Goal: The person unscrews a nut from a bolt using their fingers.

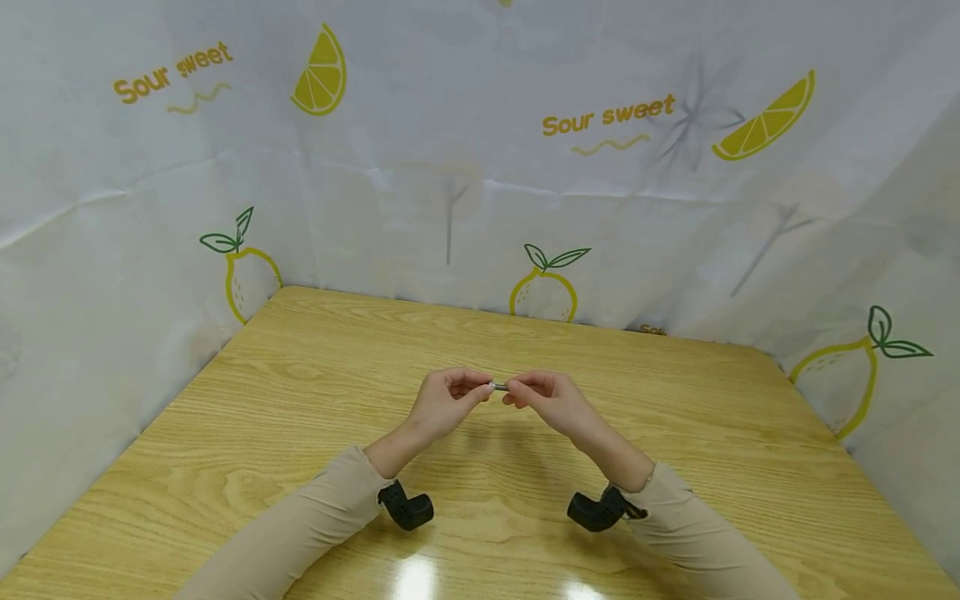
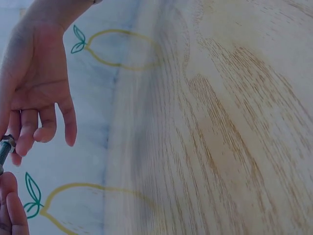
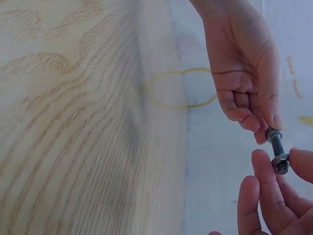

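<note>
Over the middle of the table, my two hands meet at a small metal bolt. My right hand pinches the bolt by its head between thumb and fingers, as the right wrist view shows. A hex nut sits on the threads close to the bolt's free end. My left hand pinches that nut between thumb and forefinger, its other fingers loosely bent. In the left wrist view the nut shows at the left edge, and part of the bolt is cut off there.
The wood-grain table spreads out under both hands. A white cloth with lemon prints hangs behind it and along its sides. Black wrist mounts protrude from both sleeves.
</note>
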The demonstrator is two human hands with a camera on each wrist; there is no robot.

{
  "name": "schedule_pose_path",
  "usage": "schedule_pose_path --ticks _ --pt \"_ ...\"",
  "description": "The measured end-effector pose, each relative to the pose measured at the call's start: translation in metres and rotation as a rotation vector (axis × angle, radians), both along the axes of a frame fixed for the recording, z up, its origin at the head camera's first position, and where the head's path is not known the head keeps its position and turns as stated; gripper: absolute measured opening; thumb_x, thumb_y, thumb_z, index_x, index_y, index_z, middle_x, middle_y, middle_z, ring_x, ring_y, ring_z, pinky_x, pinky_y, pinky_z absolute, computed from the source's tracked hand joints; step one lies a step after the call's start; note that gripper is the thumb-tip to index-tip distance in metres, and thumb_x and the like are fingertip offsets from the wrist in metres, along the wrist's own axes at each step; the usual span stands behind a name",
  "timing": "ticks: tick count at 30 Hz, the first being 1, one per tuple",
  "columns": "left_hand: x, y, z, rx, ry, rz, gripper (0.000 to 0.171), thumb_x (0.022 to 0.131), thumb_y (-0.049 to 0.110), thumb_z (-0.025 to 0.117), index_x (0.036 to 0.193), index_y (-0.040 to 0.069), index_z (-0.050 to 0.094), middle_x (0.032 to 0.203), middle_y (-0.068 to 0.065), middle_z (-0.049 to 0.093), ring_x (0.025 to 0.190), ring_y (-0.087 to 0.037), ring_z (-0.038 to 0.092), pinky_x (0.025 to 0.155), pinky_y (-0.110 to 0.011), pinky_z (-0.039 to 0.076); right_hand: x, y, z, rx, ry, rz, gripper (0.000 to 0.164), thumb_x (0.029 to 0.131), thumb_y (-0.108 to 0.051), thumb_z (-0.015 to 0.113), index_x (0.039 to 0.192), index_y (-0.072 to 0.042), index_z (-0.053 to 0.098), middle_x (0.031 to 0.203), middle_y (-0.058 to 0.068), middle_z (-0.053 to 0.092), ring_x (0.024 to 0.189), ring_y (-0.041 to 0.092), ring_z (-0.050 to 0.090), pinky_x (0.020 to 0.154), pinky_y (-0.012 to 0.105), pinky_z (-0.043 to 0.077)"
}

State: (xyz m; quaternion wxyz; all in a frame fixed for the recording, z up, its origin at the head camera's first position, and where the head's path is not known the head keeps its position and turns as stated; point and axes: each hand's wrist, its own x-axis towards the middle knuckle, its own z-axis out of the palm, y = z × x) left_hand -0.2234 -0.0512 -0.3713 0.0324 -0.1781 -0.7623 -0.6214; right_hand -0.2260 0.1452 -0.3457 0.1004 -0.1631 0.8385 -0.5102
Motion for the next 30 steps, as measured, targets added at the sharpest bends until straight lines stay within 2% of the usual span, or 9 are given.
schedule_pose_path --ticks 1,5,8,12,16,21,24,27,30 --pt "-0.0004 0.0 -0.0004 0.0 -0.003 0.001 0.021 0.088 0.013 0.064 0.102 -0.002 0.069 0.095 -0.021 0.069 0.086 -0.039 0.065 0.065 -0.02 0.051 0.0002 -0.0001 0.0 0.0 -0.003 -0.003 0.036 0.096 -0.028 0.053 0.118 -0.001 0.06 0.11 0.017 0.067 0.109 0.033 0.058 0.098 0.049 0.044" --pt "0.0001 -0.0003 0.0001 0.006 -0.004 -0.003 0.02 0.088 0.012 0.064 0.102 -0.002 0.069 0.095 -0.021 0.069 0.086 -0.039 0.065 0.064 -0.019 0.051 0.0006 0.0001 -0.0001 -0.008 0.031 -0.013 0.03 0.092 -0.02 0.06 0.116 -0.002 0.061 0.112 0.016 0.065 0.103 0.026 0.062 0.091 0.041 0.05" --pt "0.0002 -0.0007 0.0005 0.011 -0.005 -0.006 0.02 0.089 0.012 0.064 0.102 -0.002 0.069 0.095 -0.021 0.068 0.087 -0.041 0.064 0.064 -0.019 0.051 0.0004 0.0005 0.0 -0.023 0.047 -0.014 0.032 0.089 -0.017 0.065 0.116 -0.002 0.06 0.116 0.017 0.062 0.1 0.022 0.061 0.087 0.036 0.051" --pt "-0.0002 -0.0007 -0.0002 0.007 -0.005 -0.007 0.02 0.089 0.012 0.064 0.102 -0.002 0.069 0.095 -0.021 0.068 0.088 -0.041 0.064 0.065 -0.019 0.051 0.0 0.0002 0.0003 -0.006 0.026 0.004 0.037 0.091 -0.024 0.061 0.121 -0.002 0.057 0.118 0.017 0.062 0.106 0.029 0.059 0.092 0.043 0.049" --pt "-0.0007 -0.0007 -0.0011 0.001 -0.005 -0.001 0.021 0.089 0.014 0.064 0.102 -0.001 0.069 0.096 -0.021 0.069 0.088 -0.041 0.064 0.065 -0.02 0.051 -0.0006 -0.0011 0.0002 0.011 -0.003 0.019 0.04 0.096 -0.031 0.053 0.119 0.001 0.059 0.109 0.018 0.067 0.107 0.036 0.058 0.096 0.051 0.044" --pt "-0.0003 -0.0016 -0.0007 0.003 0.003 -0.007 0.021 0.089 0.013 0.063 0.102 -0.002 0.069 0.097 -0.021 0.068 0.089 -0.041 0.064 0.067 -0.023 0.053 -0.0003 -0.0018 -0.0002 -0.005 0.014 0.0 0.031 0.093 -0.022 0.059 0.116 -0.002 0.061 0.112 0.016 0.065 0.105 0.031 0.06 0.092 0.043 0.049" --pt "0.0001 -0.0023 -0.0003 0.007 0.017 -0.018 0.021 0.089 0.013 0.063 0.103 -0.003 0.068 0.097 -0.022 0.068 0.089 -0.042 0.064 0.069 -0.026 0.054 -0.0002 -0.0015 -0.0002 -0.015 0.027 -0.007 0.034 0.09 -0.019 0.063 0.119 -0.003 0.058 0.118 0.017 0.061 0.105 0.026 0.06 0.088 0.038 0.051" --pt "0.0004 -0.0028 -0.0002 0.009 0.025 -0.026 0.022 0.09 0.013 0.063 0.103 -0.003 0.068 0.097 -0.022 0.068 0.089 -0.042 0.064 0.07 -0.029 0.055 -0.0008 -0.0011 -0.0002 -0.009 0.022 -0.005 0.038 0.092 -0.025 0.061 0.123 -0.002 0.056 0.118 0.017 0.061 0.106 0.027 0.059 0.091 0.042 0.049" --pt "0.0002 -0.0029 -0.0002 0.008 0.016 -0.022 0.022 0.09 0.014 0.063 0.103 -0.002 0.068 0.097 -0.021 0.068 0.089 -0.042 0.064 0.069 -0.027 0.054 -0.0016 -0.0012 -0.0004 0.003 -0.004 0.002 0.042 0.095 -0.032 0.055 0.122 0.0 0.057 0.112 0.017 0.065 0.105 0.032 0.06 0.095 0.048 0.046"
